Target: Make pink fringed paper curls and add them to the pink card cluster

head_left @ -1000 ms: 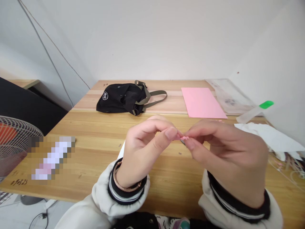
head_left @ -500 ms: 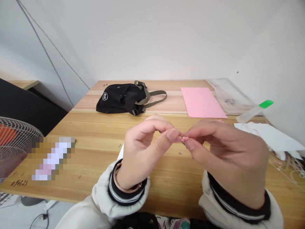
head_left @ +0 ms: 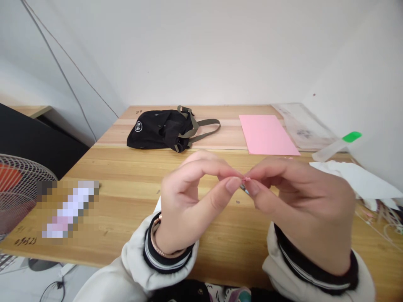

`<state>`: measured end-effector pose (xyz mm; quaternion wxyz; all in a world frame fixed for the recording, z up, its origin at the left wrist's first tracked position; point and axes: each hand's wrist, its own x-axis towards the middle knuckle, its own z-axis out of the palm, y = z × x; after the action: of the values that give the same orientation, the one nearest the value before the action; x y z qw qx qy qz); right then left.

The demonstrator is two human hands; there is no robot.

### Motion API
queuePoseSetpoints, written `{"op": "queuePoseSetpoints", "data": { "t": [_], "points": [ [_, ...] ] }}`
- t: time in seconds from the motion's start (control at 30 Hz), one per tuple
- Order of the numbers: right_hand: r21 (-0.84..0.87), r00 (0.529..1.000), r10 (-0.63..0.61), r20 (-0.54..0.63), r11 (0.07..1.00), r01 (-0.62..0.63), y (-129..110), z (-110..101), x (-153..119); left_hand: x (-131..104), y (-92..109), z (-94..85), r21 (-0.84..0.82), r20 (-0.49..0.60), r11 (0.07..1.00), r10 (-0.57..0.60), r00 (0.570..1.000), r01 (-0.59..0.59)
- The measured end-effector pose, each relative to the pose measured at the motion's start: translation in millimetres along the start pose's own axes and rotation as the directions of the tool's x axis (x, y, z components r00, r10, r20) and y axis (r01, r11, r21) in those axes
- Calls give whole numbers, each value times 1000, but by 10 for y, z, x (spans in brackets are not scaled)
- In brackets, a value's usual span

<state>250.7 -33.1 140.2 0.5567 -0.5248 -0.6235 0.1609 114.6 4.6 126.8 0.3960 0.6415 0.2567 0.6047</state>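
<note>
Above the middle of the table, a small pink piece (head_left: 247,179) shows between the fingertips of both hands; its kind is too small to make out. My left hand (head_left: 201,188) pinches its left side between thumb and forefinger. My right hand (head_left: 305,205) pinches the right side in the same way, its thumb tip almost against the left thumb. Just below the pink piece, a little dark, shiny bit (head_left: 244,189) peeks out by the right thumb. Most of what is held is hidden by the fingers.
A black bag (head_left: 160,130) lies at the back of the wooden table (head_left: 126,176), with a pink sheet (head_left: 267,134) to its right. A green-tipped translucent tool (head_left: 338,146), white paper (head_left: 355,178) and loose strings (head_left: 388,220) are at the right. A fan (head_left: 25,180) stands left.
My left fingertips have moved right, closer to the right fingertips. Less of the pink piece shows, and more of the dark shiny bit below. My right hand has hardly moved.
</note>
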Motion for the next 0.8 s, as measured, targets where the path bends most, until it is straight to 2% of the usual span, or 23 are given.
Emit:
{"op": "queuePoseSetpoints", "data": {
  "t": [0.13,0.43,0.6,0.8],
  "points": [
    [-8,1000,-5,15,1000,5,6,-10,2,-3,9,-16,59,12,996,65,998,-66],
    [11,1000,3,11,1000,-3,9,-8,-9,-11,17,-47,145,48,981,125,991,-131],
    [12,999,32,-30,999,-32,5,4,-16,-49,21,3,159,-21,978,137,990,-132],
    [56,998,56,-38,997,-54,-14,20,-15,-58,19,7,162,10,975,151,989,-150]
  ]
}}
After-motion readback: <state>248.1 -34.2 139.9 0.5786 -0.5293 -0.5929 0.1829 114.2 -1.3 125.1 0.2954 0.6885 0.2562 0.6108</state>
